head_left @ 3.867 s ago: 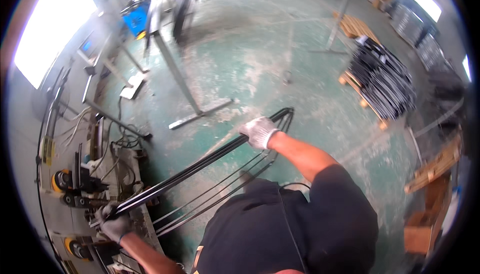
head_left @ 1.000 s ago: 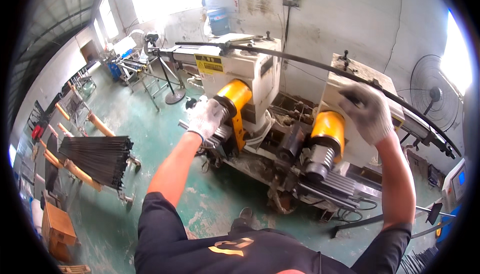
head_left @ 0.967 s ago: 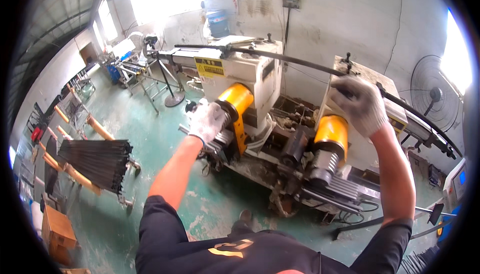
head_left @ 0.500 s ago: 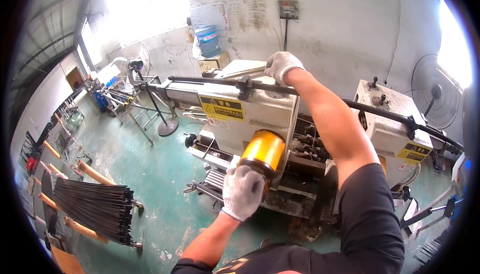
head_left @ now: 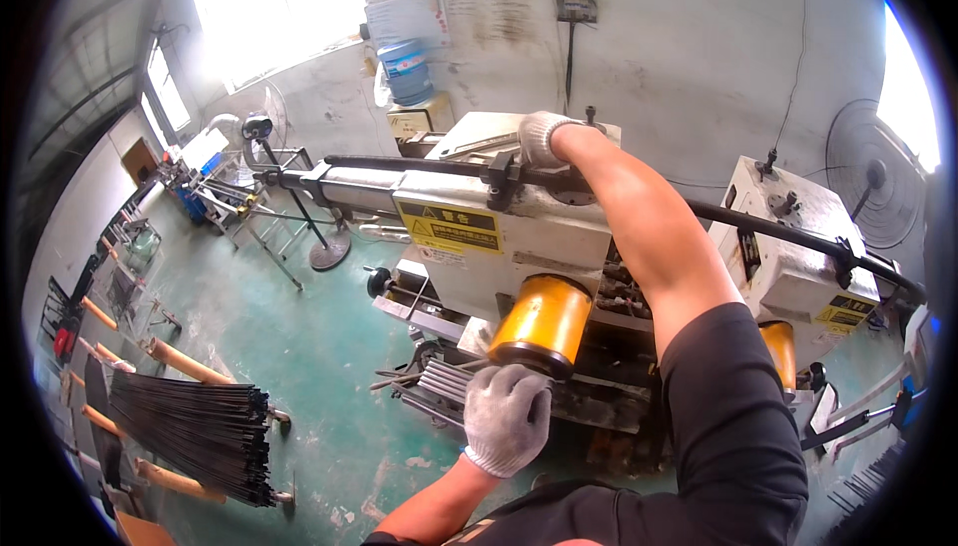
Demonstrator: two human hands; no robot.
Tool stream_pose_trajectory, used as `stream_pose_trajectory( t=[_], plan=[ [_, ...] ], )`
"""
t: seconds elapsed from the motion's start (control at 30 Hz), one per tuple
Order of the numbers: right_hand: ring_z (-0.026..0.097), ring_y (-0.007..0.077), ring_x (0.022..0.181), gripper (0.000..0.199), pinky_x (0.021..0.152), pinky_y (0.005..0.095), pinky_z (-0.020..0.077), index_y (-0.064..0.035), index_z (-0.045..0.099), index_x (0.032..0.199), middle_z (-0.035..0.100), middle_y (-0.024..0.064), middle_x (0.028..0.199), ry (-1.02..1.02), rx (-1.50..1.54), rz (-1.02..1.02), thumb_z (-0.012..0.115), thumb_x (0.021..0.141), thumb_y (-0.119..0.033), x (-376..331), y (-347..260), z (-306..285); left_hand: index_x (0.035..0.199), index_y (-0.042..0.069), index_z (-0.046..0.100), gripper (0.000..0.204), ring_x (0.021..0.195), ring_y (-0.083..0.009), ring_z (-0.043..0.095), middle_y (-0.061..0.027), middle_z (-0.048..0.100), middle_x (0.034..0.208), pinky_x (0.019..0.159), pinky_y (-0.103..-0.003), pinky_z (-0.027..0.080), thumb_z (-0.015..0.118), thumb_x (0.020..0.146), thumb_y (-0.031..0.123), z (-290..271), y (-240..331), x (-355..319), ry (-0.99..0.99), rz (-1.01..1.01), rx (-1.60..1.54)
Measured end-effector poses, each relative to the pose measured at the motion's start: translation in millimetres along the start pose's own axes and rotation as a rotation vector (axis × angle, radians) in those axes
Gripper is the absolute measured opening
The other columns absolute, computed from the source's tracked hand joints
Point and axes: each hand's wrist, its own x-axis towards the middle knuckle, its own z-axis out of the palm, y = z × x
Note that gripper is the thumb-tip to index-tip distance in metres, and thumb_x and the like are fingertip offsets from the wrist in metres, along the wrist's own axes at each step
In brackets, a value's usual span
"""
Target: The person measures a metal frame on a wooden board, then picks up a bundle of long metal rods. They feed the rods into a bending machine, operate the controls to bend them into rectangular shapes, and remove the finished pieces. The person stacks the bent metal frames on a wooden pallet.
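My left hand (head_left: 506,421), in a pale knitted glove, is just below the dark front rim of an orange-yellow cylinder (head_left: 544,316) on a white machine (head_left: 559,232). Its fingers are curled in; what they hold, if anything, is hidden. Over the machine's top reaches my right hand (head_left: 544,139), gloved too. It is bent down beside a long black bar (head_left: 639,197) and close to a black clamp block (head_left: 501,182). Its fingers are curled, with the tips out of sight behind the bar. Several pale metal rods (head_left: 444,381) lie to the left of my left hand.
A second white machine (head_left: 798,257) stands on the right under the same bar. At the left, a bundle of thin black rods (head_left: 195,431) rests on a rack with wooden-coloured rollers (head_left: 190,361). A pedestal fan's round base (head_left: 329,250) stands on the green floor.
My left hand has drawn back a little from the cylinder's rim toward me. My right hand has shifted left along the bar, nearer the clamp block. The whole view has tilted slightly.
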Motion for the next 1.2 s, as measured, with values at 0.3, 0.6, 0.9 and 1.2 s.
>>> stream_pose_trajectory(
  t=[0.3, 0.6, 0.9, 1.2],
  plan=[
    [0.071, 0.0294, 0.065, 0.021, 0.067, 0.0438, 0.0586, -0.0068, 0.082, 0.085, 0.075, 0.0151, 0.074, 0.22, 0.042, -0.06, 0.07, 0.083, -0.024, -76, 60, -43, 0.095, 0.007, 0.067, 0.013, 0.095, -0.0364, 0.064, -0.013, 0.069, 0.1, 0.087, -0.049, 0.05, 0.073, 0.085, 0.001, 16, -10, -1, 0.08, 0.09, -0.074],
    [0.073, 0.0163, 0.075, 0.043, 0.069, 0.03, 0.0639, 0.0073, 0.07, 0.13, 0.077, 0.0124, 0.097, 0.602, 1.299, 0.11, 0.083, 0.092, -0.007, -433, 112, -53, 0.096, 0.003, 0.067, 0.005, 0.103, -0.0344, 0.061, -0.0123, 0.071, 0.105, 0.097, -0.046, 0.047, 0.07, 0.095, 0.0, 21, 30, -15, 0.035, 0.113, 0.02],
    [0.072, 0.0136, 0.081, 0.028, 0.071, 0.0273, 0.0605, 0.0014, 0.075, 0.129, 0.077, 0.0064, 0.1, 0.929, 1.532, 0.468, 0.073, 0.101, -0.002, -806, 121, 80, 0.105, -0.003, 0.07, 0.009, 0.102, -0.0262, 0.066, -0.0132, 0.07, 0.109, 0.09, -0.038, 0.054, 0.069, 0.097, -0.007, 40, 155, -126, 0.088, 0.01, -0.194],
    [0.068, 0.0129, 0.085, 0.028, 0.081, 0.031, 0.0591, 0.004, 0.071, 0.129, 0.073, 0.0049, 0.098, 0.918, 1.743, 0.901, 0.069, 0.104, -0.008, -1019, 74, 214, 0.118, -0.001, 0.074, 0.017, 0.094, -0.0107, 0.064, -0.0023, 0.072, 0.104, 0.087, -0.026, 0.052, 0.068, 0.102, 0.005, 160, 474, -229, -1.01, -0.346, -1.024]
  ],
)
